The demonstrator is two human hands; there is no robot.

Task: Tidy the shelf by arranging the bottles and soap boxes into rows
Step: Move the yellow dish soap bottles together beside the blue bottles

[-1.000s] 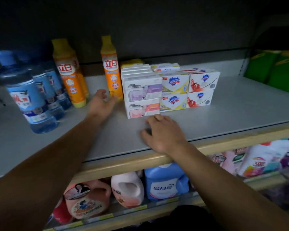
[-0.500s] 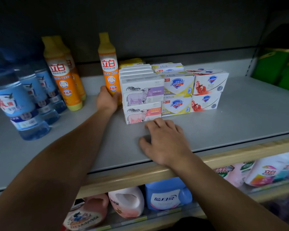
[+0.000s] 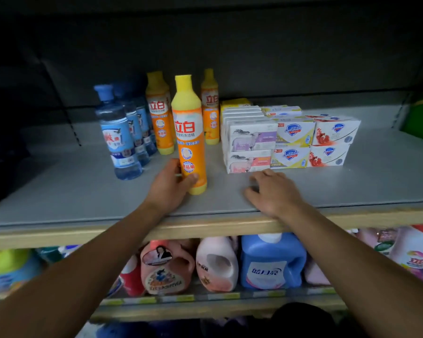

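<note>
The person's left hand (image 3: 167, 185) grasps the front orange bottle (image 3: 188, 132) low on its body, thumb wrapped across the base of the label and fingers behind; the bottle stands upright on the grey shelf (image 3: 352, 181), rising from the hand toward twelve o'clock. Two more orange bottles (image 3: 159, 113) stand upright farther back, at eleven and one o'clock from the held one, apart from it. A file of blue bottles (image 3: 117, 132) runs front to back at nine to ten o'clock from the left hand, not touching it. The right hand (image 3: 272, 191) lies palm down on the shelf near its front edge, fingers relaxed and spread, gripping nothing. The soap boxes (image 3: 288, 140) sit stacked two high in three files at twelve to one o'clock from the right hand; its fingertips are just beside the lower front box of the leftmost file, and contact cannot be confirmed. The held bottle stands at nine o'clock from the soap stack, apart from it. Detergent jugs (image 3: 271, 262) fill the shelf below.
</note>
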